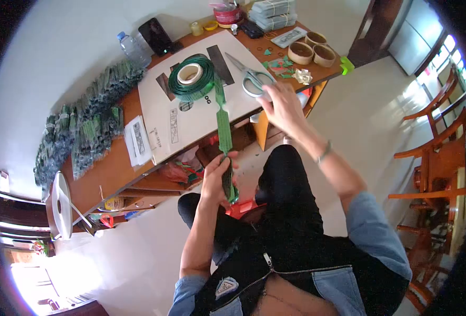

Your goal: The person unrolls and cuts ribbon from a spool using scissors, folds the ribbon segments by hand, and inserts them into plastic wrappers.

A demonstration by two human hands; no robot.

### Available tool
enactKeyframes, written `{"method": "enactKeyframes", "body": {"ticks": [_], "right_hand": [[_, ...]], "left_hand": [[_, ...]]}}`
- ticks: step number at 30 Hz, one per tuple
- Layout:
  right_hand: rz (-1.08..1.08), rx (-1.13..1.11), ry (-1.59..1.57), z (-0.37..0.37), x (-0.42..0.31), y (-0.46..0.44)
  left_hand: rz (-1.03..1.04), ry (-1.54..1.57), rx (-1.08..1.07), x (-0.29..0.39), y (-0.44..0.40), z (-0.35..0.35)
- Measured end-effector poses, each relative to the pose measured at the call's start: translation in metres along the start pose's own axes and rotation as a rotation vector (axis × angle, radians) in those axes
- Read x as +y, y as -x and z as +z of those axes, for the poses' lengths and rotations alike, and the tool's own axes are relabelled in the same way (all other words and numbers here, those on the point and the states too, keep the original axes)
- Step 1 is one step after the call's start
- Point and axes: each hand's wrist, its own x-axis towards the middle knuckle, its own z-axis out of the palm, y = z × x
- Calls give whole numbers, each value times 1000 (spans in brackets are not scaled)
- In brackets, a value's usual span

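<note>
Head cam, only view here: so the left hand point(216, 176) has a solid pinch on a green strip point(224, 129), with a folded bunch of it hanging out below the fingers. The strip runs up over the desk edge to the big green roll point(191, 89), which lies flat on the white board point(196, 126), and that stretch points more or less straight away from the person.

The bit that matters is on the other side, imo. The scissors point(247, 72) are on the board, right of the roll, handle loops toward the person and tips angled away to the far left. The right hand point(285, 105) is way nearer to them than the left, right by the loops with its fingers half curled. Can't tell if it's actually gripping them or just touching. Cardboard rings point(300, 59) and green scraps point(280, 65) sit just past that hand.
</note>
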Motion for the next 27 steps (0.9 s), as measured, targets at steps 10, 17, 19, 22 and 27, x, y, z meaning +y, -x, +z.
{"method": "enactKeyframes", "body": {"ticks": [10, 17, 19, 22, 27], "right_hand": [[880, -842, -984, 4, 62, -39], [974, -1073, -1525, -112, 6, 60], [751, -1189, -1342, -110, 4, 63], [298, -1349, -938, -103, -3, 57], [492, -1496, -1096, -69, -10, 39]], "left_hand": [[-76, 53, -38, 1, 48, -15], [-125, 83, -12, 5, 67, -19], [-139, 104, -4, 6, 71, -17], [-162, 90, 1, 5, 75, -19], [-165, 102, 23, 6, 78, -19]]}}
